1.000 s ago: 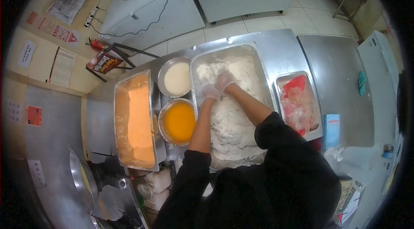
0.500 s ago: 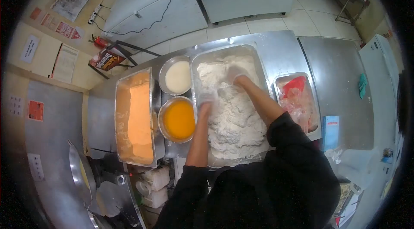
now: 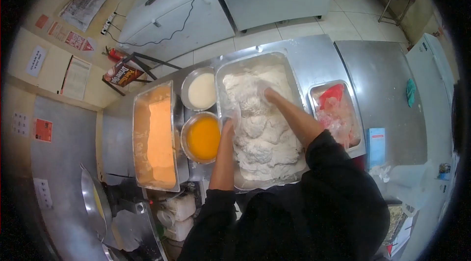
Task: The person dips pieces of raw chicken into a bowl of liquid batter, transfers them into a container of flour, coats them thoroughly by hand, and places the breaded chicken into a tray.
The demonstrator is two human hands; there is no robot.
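White flour point(image 3: 267, 133) lies in lumpy mounds in a deep metal tray point(image 3: 290, 67). Both hands are in this tray and look pale, gloved or floured. My left hand point(image 3: 232, 114) is at the tray's left wall, touching the flour. Further back, my right hand point(image 3: 265, 93) is pressed down into the flour near the middle. Flour and blur hide the fingers of both hands, and I cannot make out anything held. A bowl of orange-yellow liquid point(image 3: 203, 137) stands close to my left hand, with a bowl of cream-coloured liquid point(image 3: 202, 91) behind it.
Left of the bowls stands a long metal tray of orange powder point(image 3: 161, 138). To the right, a smaller tray point(image 3: 360, 128) holds a clear plastic bag and something red. A blue box point(image 3: 376, 143) and a green cloth point(image 3: 410, 93) lie further right on the steel counter.
My left hand has moved slightly left, to the tray wall. My right hand has shifted only a little. The flour between them has a changed, more rounded surface. The view has tilted slightly.
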